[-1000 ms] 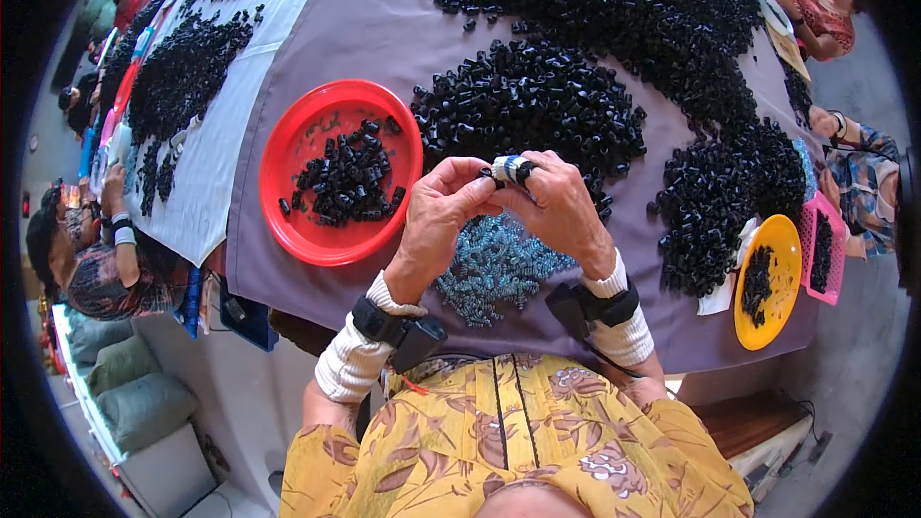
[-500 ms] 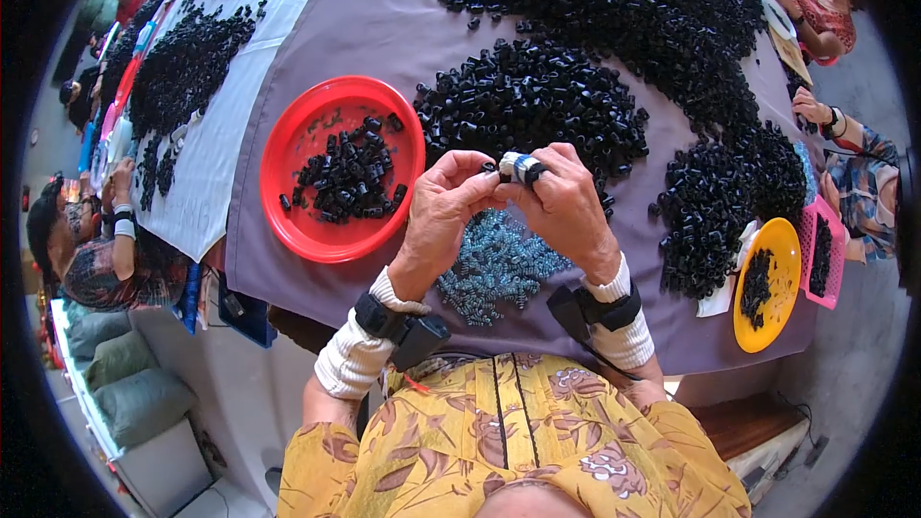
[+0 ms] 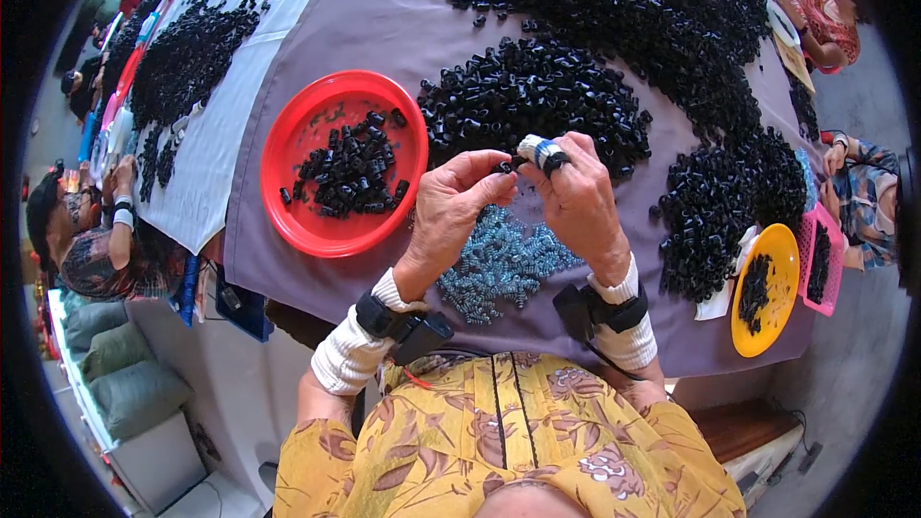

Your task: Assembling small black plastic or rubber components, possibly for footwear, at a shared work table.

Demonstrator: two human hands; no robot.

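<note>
My left hand is closed in a pinch on a small black plastic piece, held above the table's middle. Close beside it, my right hand has thumb and fingers pressed together at a dark bit, too small to make out. A white and blue cloth wrap with a black band covers one right finger. Just below the hands lies a heap of small bluish coil springs. Beyond them rises a pile of black plastic pieces. A round red tray holding more black pieces stands by my left hand.
A larger spread of black pieces covers the far purple tablecloth. To the right are another black heap, a yellow plate and a pink basket. Other people sit at both sides.
My hands have drawn slightly apart, the right one moving a little to the right. The black piece in my left fingertips now shows more clearly.
</note>
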